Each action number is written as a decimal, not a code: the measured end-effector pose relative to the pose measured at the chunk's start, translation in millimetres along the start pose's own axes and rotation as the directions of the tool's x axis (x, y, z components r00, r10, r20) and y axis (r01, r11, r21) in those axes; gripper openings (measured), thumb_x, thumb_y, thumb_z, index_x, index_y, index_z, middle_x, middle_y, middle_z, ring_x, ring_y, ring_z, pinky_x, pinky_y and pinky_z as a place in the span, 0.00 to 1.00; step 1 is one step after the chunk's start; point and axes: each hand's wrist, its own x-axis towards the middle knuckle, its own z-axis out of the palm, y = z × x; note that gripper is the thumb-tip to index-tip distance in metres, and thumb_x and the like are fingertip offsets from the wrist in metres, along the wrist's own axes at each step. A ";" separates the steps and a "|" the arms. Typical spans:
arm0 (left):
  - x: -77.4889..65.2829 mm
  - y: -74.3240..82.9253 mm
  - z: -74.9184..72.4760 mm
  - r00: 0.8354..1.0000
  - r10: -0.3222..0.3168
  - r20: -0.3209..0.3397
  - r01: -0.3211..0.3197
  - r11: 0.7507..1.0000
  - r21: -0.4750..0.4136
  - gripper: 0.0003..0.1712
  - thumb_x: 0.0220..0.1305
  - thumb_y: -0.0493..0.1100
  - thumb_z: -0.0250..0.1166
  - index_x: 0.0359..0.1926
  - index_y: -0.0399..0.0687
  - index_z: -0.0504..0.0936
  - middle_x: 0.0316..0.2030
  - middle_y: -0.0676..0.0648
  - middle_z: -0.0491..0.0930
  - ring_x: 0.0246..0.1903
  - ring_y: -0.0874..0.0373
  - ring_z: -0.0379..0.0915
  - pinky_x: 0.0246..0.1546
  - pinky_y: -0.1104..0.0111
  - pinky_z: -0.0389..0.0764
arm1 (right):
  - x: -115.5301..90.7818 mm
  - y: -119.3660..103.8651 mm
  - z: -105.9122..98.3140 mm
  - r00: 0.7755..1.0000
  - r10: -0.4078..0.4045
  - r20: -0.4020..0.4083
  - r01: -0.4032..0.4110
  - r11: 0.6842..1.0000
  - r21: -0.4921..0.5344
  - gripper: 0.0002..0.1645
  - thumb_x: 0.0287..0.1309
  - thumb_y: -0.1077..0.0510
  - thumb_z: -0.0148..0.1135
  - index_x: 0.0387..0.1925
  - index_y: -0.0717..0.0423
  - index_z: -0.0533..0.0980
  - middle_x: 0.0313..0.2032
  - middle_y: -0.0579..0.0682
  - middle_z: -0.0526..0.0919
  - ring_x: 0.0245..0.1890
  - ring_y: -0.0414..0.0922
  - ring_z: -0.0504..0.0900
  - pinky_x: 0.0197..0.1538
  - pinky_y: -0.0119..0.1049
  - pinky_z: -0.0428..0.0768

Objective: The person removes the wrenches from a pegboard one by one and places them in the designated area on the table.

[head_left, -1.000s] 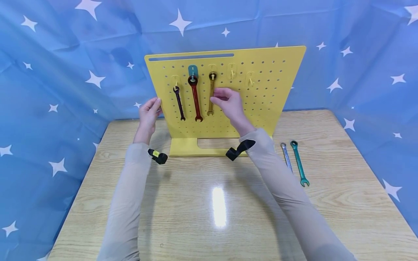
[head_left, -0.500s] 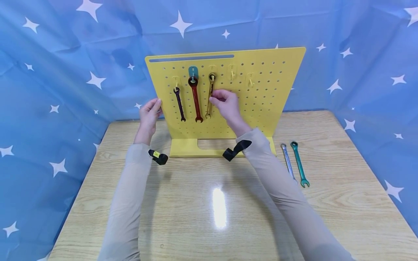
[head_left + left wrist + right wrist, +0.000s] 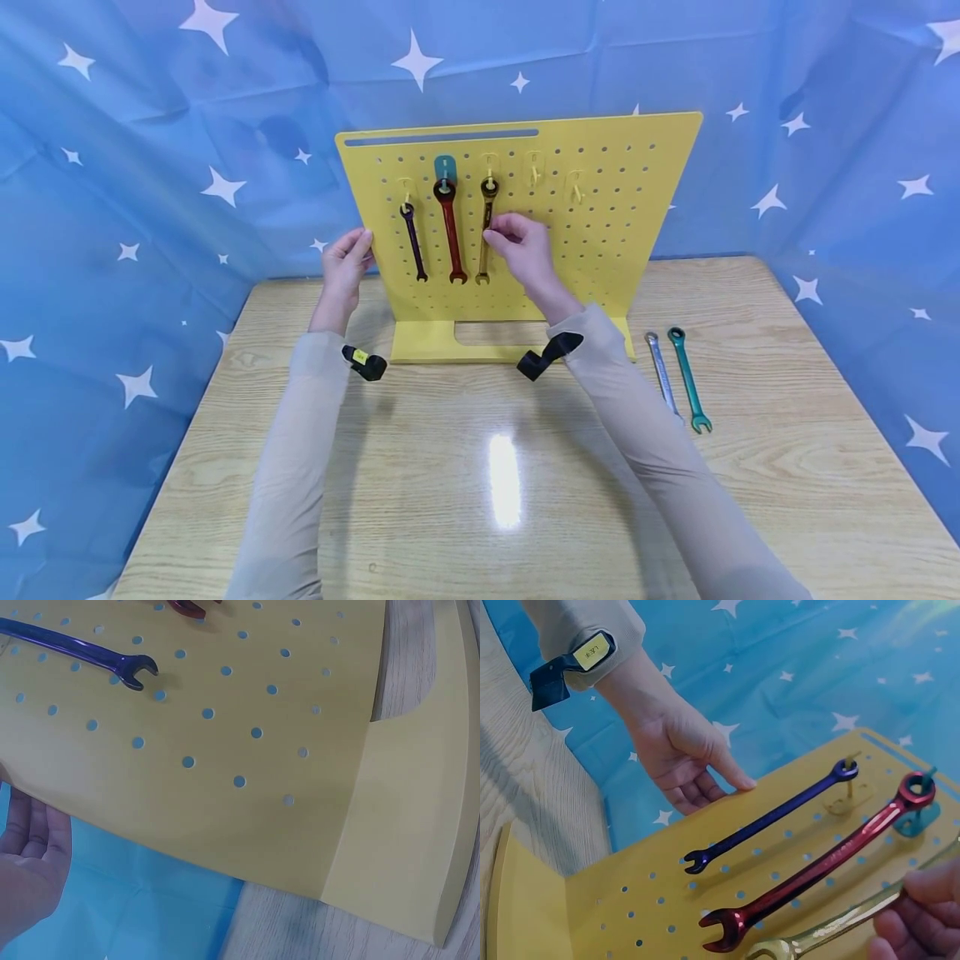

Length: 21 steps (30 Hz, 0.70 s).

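My left hand (image 3: 345,265) grips the left edge of a yellow pegboard (image 3: 600,275), thumb on its front face and fingers behind. My right hand (image 3: 527,248) pinches the shaft of a gold combination wrench (image 3: 832,928) between thumb and fingers. That wrench's ring end is at the third hook, and its open end points down. To its left hang a red wrench (image 3: 452,233) on a teal hook (image 3: 445,167) and a smaller purple wrench (image 3: 414,243) on a yellow hook. In the left wrist view, the purple wrench's open end (image 3: 135,667) shows near the board's edge.
Two bare yellow hooks, one upper (image 3: 535,171) and one lower (image 3: 576,190), sit right of the gold wrench. On the wooden table (image 3: 435,483), right of the board, lie a silver wrench (image 3: 663,375) and a green wrench (image 3: 690,379). A blue star-patterned cloth (image 3: 225,100) hangs behind.
The gold wrench tilted slightly half a second ago and now hangs straighter, its ring end a little lower at the hook. My right hand moved slightly down with it; my left hand stayed.
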 end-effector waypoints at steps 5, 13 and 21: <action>0.5 0.4 0.0 1.000 -0.010 -0.004 0.010 1.000 0.005 0.07 0.62 0.39 0.63 0.28 0.52 0.83 0.27 0.53 0.80 0.29 0.63 0.76 0.35 0.74 0.78 | -4.1 0.7 -3.3 0.999 -0.027 0.017 0.027 1.000 -0.004 0.11 0.58 0.66 0.62 0.42 0.69 0.77 0.31 0.48 0.78 0.30 0.38 0.74 0.35 0.26 0.74; 1.0 -0.6 -0.8 1.000 -0.015 -0.012 0.015 1.000 0.014 0.06 0.62 0.40 0.64 0.28 0.53 0.83 0.27 0.53 0.80 0.29 0.63 0.76 0.35 0.74 0.78 | -14.0 -6.3 -8.4 0.997 -0.031 0.066 0.030 0.999 0.022 0.11 0.58 0.67 0.61 0.42 0.70 0.77 0.28 0.47 0.77 0.27 0.38 0.75 0.34 0.27 0.77; 0.5 -0.7 -0.5 1.000 -0.013 -0.009 0.013 1.000 0.018 0.05 0.62 0.40 0.64 0.29 0.53 0.83 0.27 0.53 0.80 0.29 0.63 0.76 0.35 0.74 0.79 | -24.0 -15.1 -11.7 0.994 -0.045 0.102 0.035 0.995 0.097 0.10 0.57 0.70 0.60 0.41 0.74 0.75 0.26 0.46 0.77 0.25 0.38 0.76 0.30 0.27 0.80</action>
